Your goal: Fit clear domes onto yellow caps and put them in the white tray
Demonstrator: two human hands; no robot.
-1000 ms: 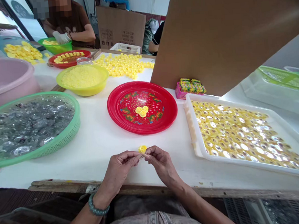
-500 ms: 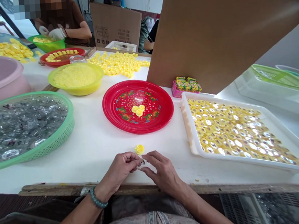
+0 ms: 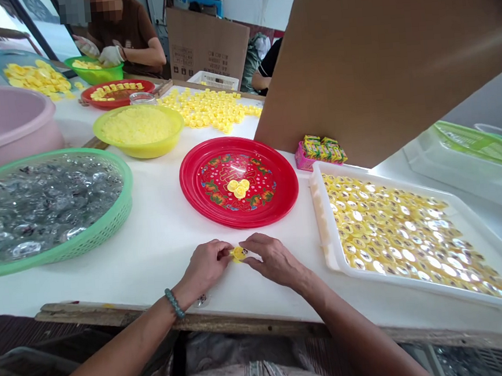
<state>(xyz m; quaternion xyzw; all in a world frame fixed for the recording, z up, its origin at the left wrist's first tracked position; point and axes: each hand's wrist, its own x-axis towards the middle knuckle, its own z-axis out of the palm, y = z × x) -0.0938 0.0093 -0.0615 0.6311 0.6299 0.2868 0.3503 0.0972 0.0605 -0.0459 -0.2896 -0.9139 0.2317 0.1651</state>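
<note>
Over the white table my left hand pinches the side of a small yellow plastic cup. Opposite it, the fingers of my right hand close on a small clear disc with a dark print, right against the cup. How far the disc sits inside the cup is hard to see. Another clear printed piece lies by my left wrist near the table edge. Just beyond my hands, a red flowered tray carries three yellow cups.
To the right, a white tray holds many yellow discs with shiny tops. A green basket of clear pieces stands left, a yellow bowl behind it. Cardboard leans behind a pink box. A gloved co-worker sits far left.
Both hands have moved slightly forward, away from the table edge. The yellow cup that lay loose on the table is now between my fingers, together with the clear disc. The view has shifted a little.
</note>
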